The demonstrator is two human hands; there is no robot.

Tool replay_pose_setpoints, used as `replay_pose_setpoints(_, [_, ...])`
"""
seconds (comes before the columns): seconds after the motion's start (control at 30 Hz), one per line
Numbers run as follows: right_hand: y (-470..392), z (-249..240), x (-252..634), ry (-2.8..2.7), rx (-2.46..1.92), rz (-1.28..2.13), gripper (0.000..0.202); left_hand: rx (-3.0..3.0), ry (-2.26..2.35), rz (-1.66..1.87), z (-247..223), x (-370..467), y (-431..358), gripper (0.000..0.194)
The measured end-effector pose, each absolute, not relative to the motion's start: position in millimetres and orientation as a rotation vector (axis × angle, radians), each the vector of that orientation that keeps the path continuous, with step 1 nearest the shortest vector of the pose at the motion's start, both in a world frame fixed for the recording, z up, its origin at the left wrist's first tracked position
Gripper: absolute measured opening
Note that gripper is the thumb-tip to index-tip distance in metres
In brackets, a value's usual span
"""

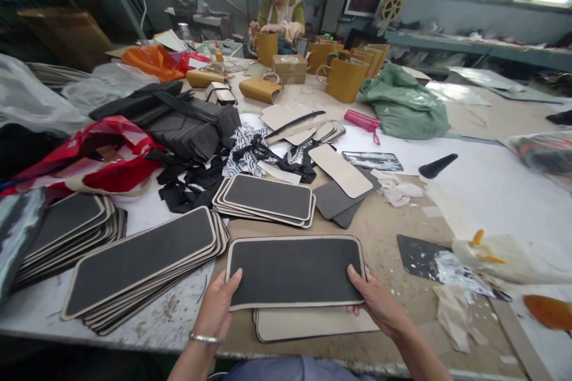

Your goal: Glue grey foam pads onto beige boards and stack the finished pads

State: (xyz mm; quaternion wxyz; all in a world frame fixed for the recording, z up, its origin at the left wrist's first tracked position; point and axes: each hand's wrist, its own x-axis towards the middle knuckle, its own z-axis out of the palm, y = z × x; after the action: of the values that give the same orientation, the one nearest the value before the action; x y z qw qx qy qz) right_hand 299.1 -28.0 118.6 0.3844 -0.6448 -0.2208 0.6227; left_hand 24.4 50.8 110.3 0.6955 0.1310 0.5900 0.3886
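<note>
A black rectangular panel [295,271] with rounded corners and a cream border is held level between my two hands. My left hand [220,303] grips its left end, thumb on top. At the right end, my right hand [373,294] pinches the edge the same way, with fingertips showing beneath. Under the held panel, a cream panel [313,326] lies on the table, partly covered. Just beyond is a small stack of similar black panels [268,197]. To the left lies a taller fanned stack of them [143,265].
A glue-smeared dark board [422,259] lies at right, near a black cone-shaped piece [438,165]. Black and patterned fabric scraps [248,152] lie behind the stacks. Across the table a person [279,12] handles a mustard bag [267,49]. A green plastic bag [404,104] sits at the back right.
</note>
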Motion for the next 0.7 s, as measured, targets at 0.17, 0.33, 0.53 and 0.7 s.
replay_pose_setpoints(0.17, [-16.3, 116.7, 299.1, -0.598, -1.739, 1.534, 0.046, 0.282, 1.357, 0.855, 106.9, 24.7, 54.8, 0.023])
replay_pose_setpoints(0.33, [-20.6, 111.3, 306.7, -0.555, -1.691, 1.461, 0.038, 0.298, 1.424, 0.785, 95.5, 28.0, 46.9, 0.02])
replay_pose_setpoints(0.53, [-49.5, 88.1, 310.0, -0.494, -1.744, 1.429, 0.042, 0.24, 1.497, 0.738, 85.9, 37.6, 27.3, 0.018])
replay_pose_setpoints(0.7, [-62.4, 72.9, 306.0, -0.49, -1.699, 1.407, 0.042, 0.247, 1.5, 0.73, 74.4, 36.3, 16.1, 0.016])
